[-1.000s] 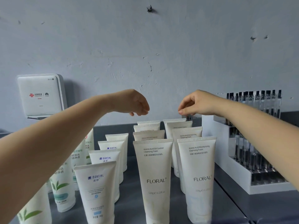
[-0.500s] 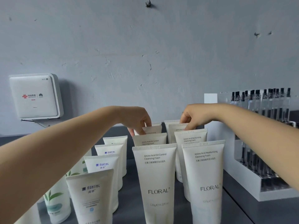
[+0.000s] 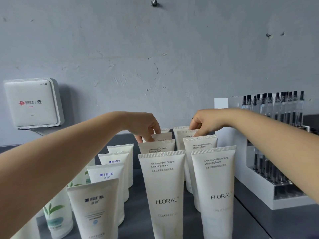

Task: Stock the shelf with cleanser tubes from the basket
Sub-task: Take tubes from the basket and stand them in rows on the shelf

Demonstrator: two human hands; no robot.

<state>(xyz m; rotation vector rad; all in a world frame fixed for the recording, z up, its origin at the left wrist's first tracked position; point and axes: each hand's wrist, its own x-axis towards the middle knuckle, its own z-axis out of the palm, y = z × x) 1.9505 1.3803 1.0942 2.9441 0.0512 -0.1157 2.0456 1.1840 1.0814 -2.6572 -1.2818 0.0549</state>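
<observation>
Both arms reach in from the lower corners of the frame toward the back of a dark grey shelf [image 3: 215,226], where white cleanser tubes stand upright on their caps in rows running away from the camera.

The left hand [image 3: 146,126], just left of centre, has its fingers curled down over the crimped top of the third Oil Control tube [image 3: 163,136] in its row, gripping it between fingers and thumb. The right hand [image 3: 202,122], just right of centre, pinches the top edge of the third Moisturizing tube [image 3: 187,135] in the neighbouring row, fingertips bent onto its crimp. Both tubes stand on the shelf, each with one more tube behind it, near the wall.

In front of them, in the lower centre, stand the front FLORAL Oil Control tube [image 3: 164,192] and, just beside it to the right, the front FLORAL Moisturizing tube [image 3: 215,188] (both labelled 120 g). To the lower left runs a row of MANTING tubes [image 3: 96,207], and at the left edge, partly hidden by the forearm, tubes with a green leaf print [image 3: 57,211].

On the right a white tiered display rack [image 3: 259,192] holds clear vials with black caps [image 3: 276,107]. At the upper left a white WiFi router [image 3: 32,102] is fixed to the scuffed grey wall [image 3: 155,57].
</observation>
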